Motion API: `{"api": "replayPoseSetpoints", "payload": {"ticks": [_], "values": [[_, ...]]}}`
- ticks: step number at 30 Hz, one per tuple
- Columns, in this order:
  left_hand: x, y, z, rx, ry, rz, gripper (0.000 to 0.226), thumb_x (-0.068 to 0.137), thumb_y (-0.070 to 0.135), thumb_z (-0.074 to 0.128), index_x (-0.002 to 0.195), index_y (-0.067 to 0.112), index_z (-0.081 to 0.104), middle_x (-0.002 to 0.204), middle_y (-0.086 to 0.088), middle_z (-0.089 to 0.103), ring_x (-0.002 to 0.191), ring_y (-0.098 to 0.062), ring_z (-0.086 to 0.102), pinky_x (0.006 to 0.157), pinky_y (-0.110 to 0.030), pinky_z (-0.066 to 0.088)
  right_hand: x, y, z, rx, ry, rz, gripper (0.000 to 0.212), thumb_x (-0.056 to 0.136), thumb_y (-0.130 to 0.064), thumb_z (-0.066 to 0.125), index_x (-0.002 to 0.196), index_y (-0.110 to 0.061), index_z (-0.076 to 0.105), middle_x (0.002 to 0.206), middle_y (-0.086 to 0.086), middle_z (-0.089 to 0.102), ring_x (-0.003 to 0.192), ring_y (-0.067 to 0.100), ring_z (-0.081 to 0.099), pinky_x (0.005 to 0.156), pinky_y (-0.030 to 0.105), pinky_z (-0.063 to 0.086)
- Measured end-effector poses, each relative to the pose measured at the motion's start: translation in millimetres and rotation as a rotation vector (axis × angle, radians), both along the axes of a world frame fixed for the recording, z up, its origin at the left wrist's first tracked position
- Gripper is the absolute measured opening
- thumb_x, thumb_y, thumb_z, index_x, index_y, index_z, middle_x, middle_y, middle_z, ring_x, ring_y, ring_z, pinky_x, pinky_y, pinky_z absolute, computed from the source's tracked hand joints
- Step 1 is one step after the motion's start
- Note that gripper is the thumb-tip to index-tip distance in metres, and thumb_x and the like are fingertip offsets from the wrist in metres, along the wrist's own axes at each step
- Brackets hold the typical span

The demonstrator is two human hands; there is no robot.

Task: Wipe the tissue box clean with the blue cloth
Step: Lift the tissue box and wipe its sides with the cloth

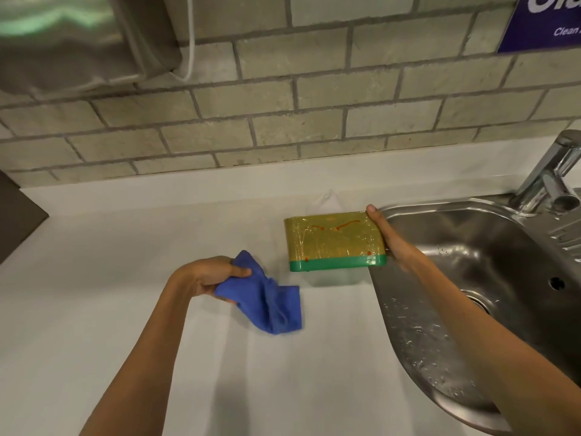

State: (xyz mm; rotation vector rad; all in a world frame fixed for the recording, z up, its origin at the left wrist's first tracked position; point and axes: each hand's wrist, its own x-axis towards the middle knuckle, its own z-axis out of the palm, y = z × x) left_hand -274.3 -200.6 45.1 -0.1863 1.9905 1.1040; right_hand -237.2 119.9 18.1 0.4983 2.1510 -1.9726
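The tissue box is yellow with a green base band and red marks on its facing side; a white tissue sticks out behind its top. My right hand grips its right end and holds it tilted above the white counter, beside the sink. A blue cloth hangs crumpled from my left hand, which is closed on its upper corner. The cloth is left of and below the box, apart from it.
A wet steel sink lies to the right, with a chrome tap behind it. The brick-tiled wall carries a metal dispenser at top left and a blue sign at top right. A dark object sits at the left edge.
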Motion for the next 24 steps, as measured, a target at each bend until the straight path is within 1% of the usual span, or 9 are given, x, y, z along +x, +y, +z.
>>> {"api": "replayPoseSetpoints", "payload": {"ticks": [4, 7, 9, 11, 14, 16, 18, 20, 24], "values": [[-10, -11, 4, -0.181, 0.152, -0.034, 0.030, 0.093, 0.028, 0.054, 0.118, 0.013, 0.051, 0.108, -0.007, 0.062, 0.091, -0.020, 0.061, 0.061, -0.021, 0.052, 1, -2, 1, 0.006, -0.004, -0.011, 0.065, 0.085, -0.063, 0.035, 0.125, -0.017, 0.056, 0.115, 0.008, 0.065, 0.093, 0.017, 0.063, 0.075, 0.025, 0.044], [-14, -17, -2, -0.306, 0.307, -0.005, 0.020, 0.091, 0.022, 0.055, 0.105, 0.008, 0.056, 0.103, -0.011, 0.060, 0.081, -0.022, 0.058, 0.061, -0.024, 0.051, 2, -3, 3, -0.001, -0.004, -0.012, 0.064, 0.086, -0.061, 0.034, 0.125, -0.016, 0.055, 0.116, 0.010, 0.065, 0.095, 0.020, 0.062, 0.076, 0.027, 0.044], [-9, -15, -9, -0.497, 0.481, -0.024, 0.022, 0.091, 0.025, 0.053, 0.105, 0.009, 0.061, 0.103, -0.014, 0.064, 0.089, -0.029, 0.061, 0.070, -0.031, 0.048, 1, -3, 2, -0.003, -0.002, -0.018, 0.064, 0.087, -0.062, 0.033, 0.125, -0.016, 0.056, 0.118, 0.010, 0.065, 0.098, 0.021, 0.062, 0.083, 0.029, 0.044], [7, -4, -17, -0.705, 0.724, -0.019, 0.023, 0.091, 0.027, 0.050, 0.100, 0.012, 0.065, 0.100, -0.013, 0.069, 0.094, -0.032, 0.062, 0.071, -0.030, 0.039, 1, -3, 1, -0.004, -0.003, -0.026, 0.065, 0.086, -0.062, 0.034, 0.125, -0.015, 0.056, 0.120, 0.011, 0.065, 0.105, 0.024, 0.062, 0.093, 0.033, 0.044], [39, 26, -33, -0.794, 1.047, -0.041, 0.026, 0.092, 0.028, 0.048, 0.093, 0.013, 0.068, 0.092, -0.010, 0.071, 0.086, -0.031, 0.065, 0.069, -0.031, 0.035, 0, -4, 0, -0.009, -0.008, -0.039, 0.067, 0.085, -0.063, 0.035, 0.125, -0.014, 0.056, 0.122, 0.012, 0.064, 0.111, 0.026, 0.061, 0.101, 0.037, 0.043], [56, 43, -47, -0.730, 1.084, -0.086, 0.030, 0.094, 0.030, 0.046, 0.107, 0.014, 0.067, 0.104, -0.009, 0.067, 0.092, -0.028, 0.062, 0.073, -0.035, 0.043, 1, -5, 1, -0.007, -0.008, -0.040, 0.067, 0.084, -0.064, 0.035, 0.124, -0.014, 0.057, 0.121, 0.012, 0.065, 0.106, 0.025, 0.062, 0.097, 0.035, 0.043], [71, 54, -66, -0.734, 1.037, -0.177, 0.038, 0.094, 0.040, 0.042, 0.120, 0.019, 0.059, 0.120, -0.003, 0.060, 0.105, -0.022, 0.056, 0.082, -0.031, 0.044, 2, -6, 1, -0.002, -0.006, -0.042, 0.067, 0.084, -0.064, 0.035, 0.124, -0.015, 0.057, 0.120, 0.011, 0.065, 0.101, 0.023, 0.062, 0.090, 0.033, 0.043], [80, 57, -83, -0.762, 1.021, -0.232, 0.048, 0.090, 0.053, 0.042, 0.125, 0.023, 0.054, 0.132, 0.001, 0.052, 0.118, -0.018, 0.048, 0.093, -0.028, 0.039, 2, -6, 1, -0.004, -0.001, -0.045, 0.066, 0.084, -0.064, 0.035, 0.124, -0.015, 0.057, 0.120, 0.011, 0.065, 0.103, 0.024, 0.063, 0.090, 0.033, 0.043], [80, 56, -99, -0.764, 1.013, -0.203, 0.074, 0.080, 0.067, 0.046, 0.137, 0.019, 0.038, 0.152, -0.009, 0.030, 0.139, -0.024, 0.029, 0.114, -0.036, 0.024, 1, -6, -1, -0.011, 0.007, -0.040, 0.068, 0.085, -0.064, 0.034, 0.125, -0.014, 0.056, 0.122, 0.013, 0.064, 0.111, 0.027, 0.061, 0.101, 0.039, 0.043]]}}
